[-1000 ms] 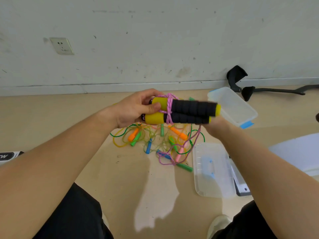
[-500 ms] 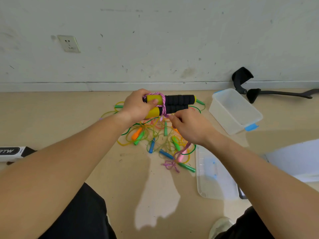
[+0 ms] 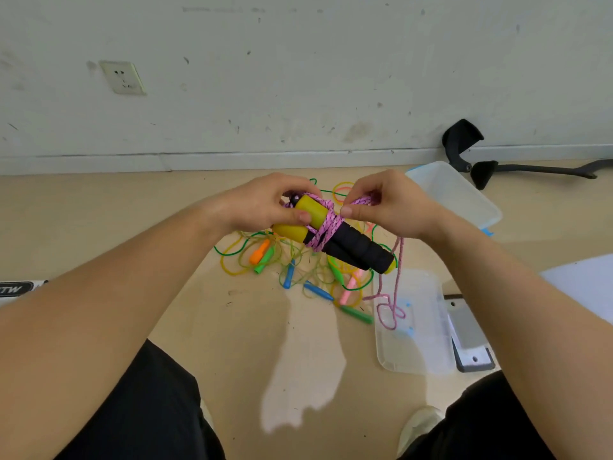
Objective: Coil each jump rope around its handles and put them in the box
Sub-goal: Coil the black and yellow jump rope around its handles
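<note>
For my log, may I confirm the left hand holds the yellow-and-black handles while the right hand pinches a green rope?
Wrong colour: the head view shows the right hand pinching a pink rope; the left hand holds the handles.

A scuffed white wall [image 3: 298,78] is bearing a socket [image 3: 122,78]. A light patch [image 3: 298,376] is lying on the beige floor [image 3: 99,207].

Handles [image 3: 335,235]: yellow ends, black foam grips. Rope [image 3: 323,227]: pink with dark flecks. Floor ropes [image 3: 298,267]: green, yellow, orange, blue. Box [image 3: 464,197]: translucent, blue clip.
</note>
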A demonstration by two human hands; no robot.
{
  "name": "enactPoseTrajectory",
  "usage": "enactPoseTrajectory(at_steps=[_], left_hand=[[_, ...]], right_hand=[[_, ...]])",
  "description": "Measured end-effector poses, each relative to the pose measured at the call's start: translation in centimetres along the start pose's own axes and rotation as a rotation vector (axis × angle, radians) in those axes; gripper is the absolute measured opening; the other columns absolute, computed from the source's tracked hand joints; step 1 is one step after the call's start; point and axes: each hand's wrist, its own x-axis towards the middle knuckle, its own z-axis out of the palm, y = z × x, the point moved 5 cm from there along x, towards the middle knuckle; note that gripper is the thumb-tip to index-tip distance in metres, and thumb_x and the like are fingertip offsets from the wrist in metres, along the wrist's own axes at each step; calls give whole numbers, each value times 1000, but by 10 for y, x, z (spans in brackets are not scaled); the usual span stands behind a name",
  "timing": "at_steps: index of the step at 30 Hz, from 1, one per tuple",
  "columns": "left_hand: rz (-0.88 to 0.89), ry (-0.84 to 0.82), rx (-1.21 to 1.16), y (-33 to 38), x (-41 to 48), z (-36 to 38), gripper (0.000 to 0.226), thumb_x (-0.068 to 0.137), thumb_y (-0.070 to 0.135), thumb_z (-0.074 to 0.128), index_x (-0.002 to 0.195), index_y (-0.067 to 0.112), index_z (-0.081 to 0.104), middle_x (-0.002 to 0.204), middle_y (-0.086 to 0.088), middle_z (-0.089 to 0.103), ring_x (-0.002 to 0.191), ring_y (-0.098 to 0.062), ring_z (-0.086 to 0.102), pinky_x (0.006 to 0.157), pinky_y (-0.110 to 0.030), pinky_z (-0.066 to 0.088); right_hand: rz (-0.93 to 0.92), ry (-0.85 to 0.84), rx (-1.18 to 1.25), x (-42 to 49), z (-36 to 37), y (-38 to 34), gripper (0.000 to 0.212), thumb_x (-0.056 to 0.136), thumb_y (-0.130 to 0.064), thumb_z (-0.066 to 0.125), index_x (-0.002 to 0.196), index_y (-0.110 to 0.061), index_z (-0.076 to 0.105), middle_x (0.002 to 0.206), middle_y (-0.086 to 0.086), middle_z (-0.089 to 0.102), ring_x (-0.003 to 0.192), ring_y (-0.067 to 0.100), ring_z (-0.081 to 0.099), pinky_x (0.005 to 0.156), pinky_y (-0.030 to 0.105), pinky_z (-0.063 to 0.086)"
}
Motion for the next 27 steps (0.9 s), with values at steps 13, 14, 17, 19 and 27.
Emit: enactPoseTrajectory(at_steps=[13, 14, 17, 19, 27], left_hand=[[-125, 205, -668, 0, -9, -13, 29, 91, 16, 61, 119, 18, 57, 96, 3, 66, 81, -11, 67, 63, -31, 60], [-144, 245, -646, -4, -8, -15, 27, 93, 14, 61, 120, 18, 58, 96, 2, 66, 82, -13, 67, 64, -33, 61], [-210, 369, -564, -15, -7, -18, 21, 94, 13, 63, 113, 22, 59, 98, -1, 65, 85, -21, 66, 66, -39, 61], [-234, 437, -484, -21, -5, -18, 19, 93, 15, 67, 108, 26, 61, 103, -6, 65, 89, -28, 67, 70, -47, 62], [-196, 541, 168, -22, -4, -28, 31, 89, 26, 72, 118, 18, 64, 102, 4, 63, 92, -15, 55, 74, -22, 33]], right_hand=[[368, 54, 672, -13, 50, 31, 25, 101, -9, 52, 77, -9, 61, 56, -1, 45, 48, 12, 35, 50, 28, 30], [376, 56, 672, -13, 56, 27, 28, 103, -14, 51, 77, -10, 62, 55, 0, 44, 48, 13, 33, 50, 28, 29], [275, 94, 299, -8, 60, 16, 32, 104, -24, 49, 77, -14, 63, 54, -1, 44, 47, 13, 36, 51, 27, 31], [207, 73, -44, -5, 60, 7, 36, 104, -30, 47, 76, -13, 63, 54, -2, 49, 49, 15, 44, 53, 30, 35], [85, 108, -354, -5, 35, -28, 43, 99, -41, 52, 67, -12, 55, 61, 5, 55, 64, 29, 52, 57, 36, 42]])
